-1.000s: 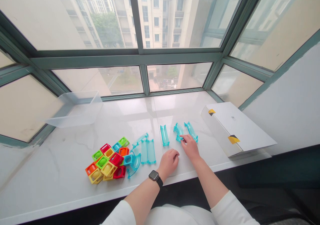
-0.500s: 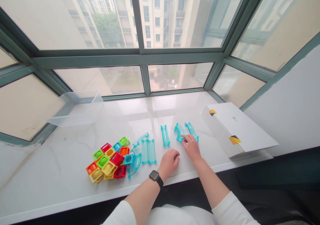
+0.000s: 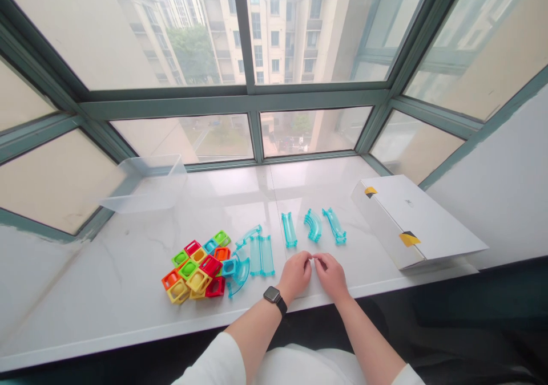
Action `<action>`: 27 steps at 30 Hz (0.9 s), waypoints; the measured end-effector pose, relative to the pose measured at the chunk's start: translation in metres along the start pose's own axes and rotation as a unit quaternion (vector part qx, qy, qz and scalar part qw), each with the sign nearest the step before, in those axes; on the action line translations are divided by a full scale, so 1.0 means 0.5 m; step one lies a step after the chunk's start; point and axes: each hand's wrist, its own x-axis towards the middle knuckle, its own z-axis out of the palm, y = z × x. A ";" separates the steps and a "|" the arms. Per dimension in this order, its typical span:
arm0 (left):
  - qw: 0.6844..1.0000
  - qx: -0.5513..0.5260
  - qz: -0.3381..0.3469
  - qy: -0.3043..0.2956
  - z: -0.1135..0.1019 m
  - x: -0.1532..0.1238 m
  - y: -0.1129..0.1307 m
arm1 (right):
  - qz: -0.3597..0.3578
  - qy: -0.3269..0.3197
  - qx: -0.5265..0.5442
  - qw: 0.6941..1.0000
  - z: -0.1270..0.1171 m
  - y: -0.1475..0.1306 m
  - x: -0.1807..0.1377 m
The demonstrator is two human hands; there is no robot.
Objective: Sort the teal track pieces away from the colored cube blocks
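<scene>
My left hand (image 3: 297, 274), with a dark watch (image 3: 273, 296) on its wrist, rests on the white sill with its fingers curled in. My right hand (image 3: 331, 275) lies beside it, also curled, and the fingertips of both hands meet. I see nothing held in either. Just beyond them lie three clear blue track pieces, apart from each other: a straight one (image 3: 289, 230), a curved one (image 3: 313, 225) and a slightly bent one (image 3: 334, 226). Left of my left hand, two straight track pieces (image 3: 261, 256) lie side by side, near another curved piece (image 3: 240, 276) and a slanted one (image 3: 249, 235).
A pile of coloured hollow blocks (image 3: 197, 268) sits on the left of the sill (image 3: 124, 271). Behind it stands a clear plastic bin (image 3: 149, 188). A white box (image 3: 428, 219) with yellow-and-black tape is at the right. Window frames (image 3: 240, 102) close off the back.
My right hand has let go of the curved track piece and drawn back toward me, next to my left hand. The view has shifted slightly; the curved piece stays on the sill.
</scene>
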 end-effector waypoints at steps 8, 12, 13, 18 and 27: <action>0.999 -0.025 -0.032 -0.016 -0.010 -0.003 0.003 | -0.043 -0.025 -0.074 0.996 0.009 -0.001 0.011; 0.998 -0.035 -0.024 -0.035 -0.034 -0.033 0.005 | -0.056 -0.024 -0.086 0.994 0.010 0.004 0.006; 0.998 -0.044 -0.023 -0.045 -0.047 -0.047 0.003 | -0.060 -0.025 -0.091 0.994 0.010 0.005 0.005; 0.995 -0.085 -0.044 -0.027 -0.146 -0.144 -0.024 | -0.084 -0.047 -0.122 0.988 0.015 -0.004 0.001; 0.996 0.048 -0.012 0.081 -0.212 -0.257 -0.090 | -0.163 -0.119 -0.041 0.979 0.127 -0.117 -0.022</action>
